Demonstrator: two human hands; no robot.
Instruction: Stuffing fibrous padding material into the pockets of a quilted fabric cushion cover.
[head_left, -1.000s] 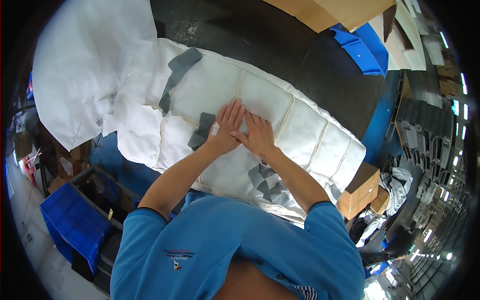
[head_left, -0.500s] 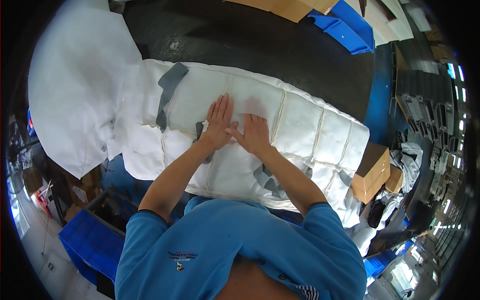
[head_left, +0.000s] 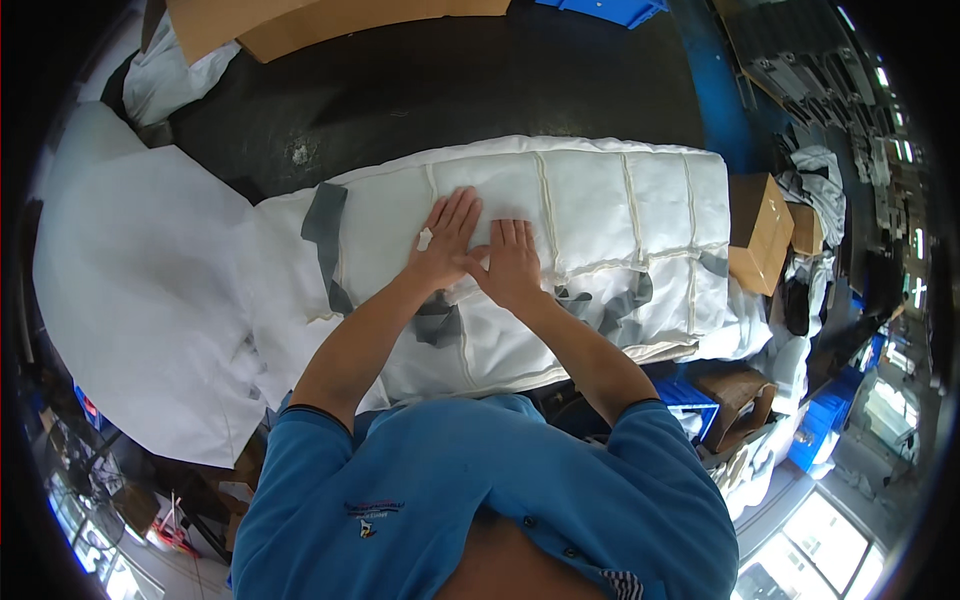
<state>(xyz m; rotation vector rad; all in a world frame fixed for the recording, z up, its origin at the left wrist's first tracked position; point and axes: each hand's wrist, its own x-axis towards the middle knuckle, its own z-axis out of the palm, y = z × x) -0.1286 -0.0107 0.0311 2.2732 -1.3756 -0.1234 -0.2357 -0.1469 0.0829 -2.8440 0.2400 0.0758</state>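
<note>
Both hands are lying flat, side by side, on a folded white bag [head_left: 560,250] spread over a dark table [head_left: 450,90]. The left hand [head_left: 445,245] and right hand [head_left: 515,262] are pressing down with fingers [head_left: 458,212] extended and slightly apart, gripping nothing. The bag is sitting directly under the fingers and stretching away to either side. Judging from this, pressing evenly with both palms and sliding outward along the seams should be flattening it best. Four grey straps [head_left: 325,235] are showing: one left of the fingers, one below the left wrist, two to the right. Loose white sheeting [head_left: 130,300] is lying far left; one brown box [head_left: 757,228] is standing far right
</note>
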